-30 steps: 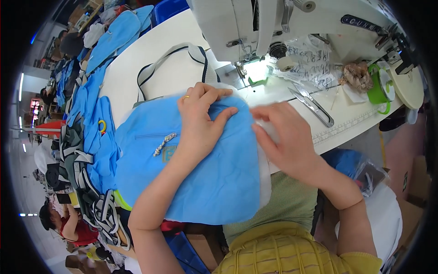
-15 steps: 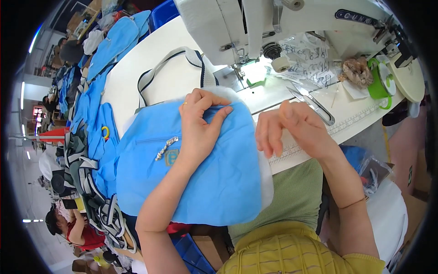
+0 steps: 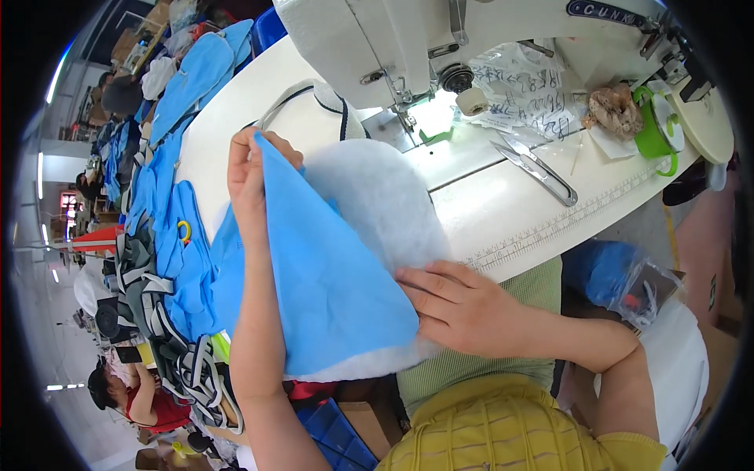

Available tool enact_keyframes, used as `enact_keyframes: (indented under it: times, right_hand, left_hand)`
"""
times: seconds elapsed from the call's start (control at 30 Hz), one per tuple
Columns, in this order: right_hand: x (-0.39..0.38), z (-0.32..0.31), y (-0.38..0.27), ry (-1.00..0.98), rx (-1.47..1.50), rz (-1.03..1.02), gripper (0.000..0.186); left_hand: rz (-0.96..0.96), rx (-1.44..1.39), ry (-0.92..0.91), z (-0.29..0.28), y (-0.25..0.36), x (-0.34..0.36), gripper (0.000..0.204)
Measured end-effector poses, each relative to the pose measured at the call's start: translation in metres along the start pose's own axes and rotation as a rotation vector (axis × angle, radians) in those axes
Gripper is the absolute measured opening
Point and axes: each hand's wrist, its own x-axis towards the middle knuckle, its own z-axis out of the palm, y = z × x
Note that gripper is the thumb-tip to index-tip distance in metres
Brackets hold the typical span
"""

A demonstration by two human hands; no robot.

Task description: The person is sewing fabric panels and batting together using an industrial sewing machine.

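Observation:
A blue fabric panel lies partly folded over on a rounded piece of white padding, at the front of the sewing table. My left hand is closed on the panel's upper edge and holds it raised, so the blue cloth slants down toward the right. The zipper and pull cord are hidden by the fold. Fingers outstretched, my right hand rests on the padding where the fabric's right corner meets it; its thumb is out of sight. A grey strap with dark edging loops out behind the padding.
A white sewing machine stands beyond the padding, its needle area lit. Metal thread snips and a green cup are to the right. Blue cut pieces, a yellow scissor handle and several straps lie left; a co-worker sits beyond.
My left hand has moved left, lifting the blue panel's edge and folding it back, which uncovers the padding. My right hand has come down from the air onto the fabric and padding.

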Motion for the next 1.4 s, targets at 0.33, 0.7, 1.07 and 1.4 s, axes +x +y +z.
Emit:
enact_keyframes:
  times: [0.33, 0.7, 1.07, 1.4]
  right_hand:
    - [0.005, -0.003, 0.006, 0.003, 0.170, -0.111, 0.010]
    - [0.011, -0.006, 0.011, -0.109, 0.448, -0.166, 0.008]
    - [0.041, -0.017, 0.047, 0.245, 0.010, 0.456, 0.020]
    - [0.043, -0.014, 0.049, 0.245, 0.065, 0.596, 0.025]
  left_hand:
    - [-0.274, 0.671, -0.350, 0.039, 0.025, -0.009, 0.009]
    - [-0.382, 0.689, -0.389, 0.041, 0.012, -0.013, 0.019]
    - [-0.117, 1.027, -0.321, 0.058, -0.002, -0.025, 0.033]
    - [-0.105, 1.086, -0.213, 0.062, -0.011, -0.024, 0.013]
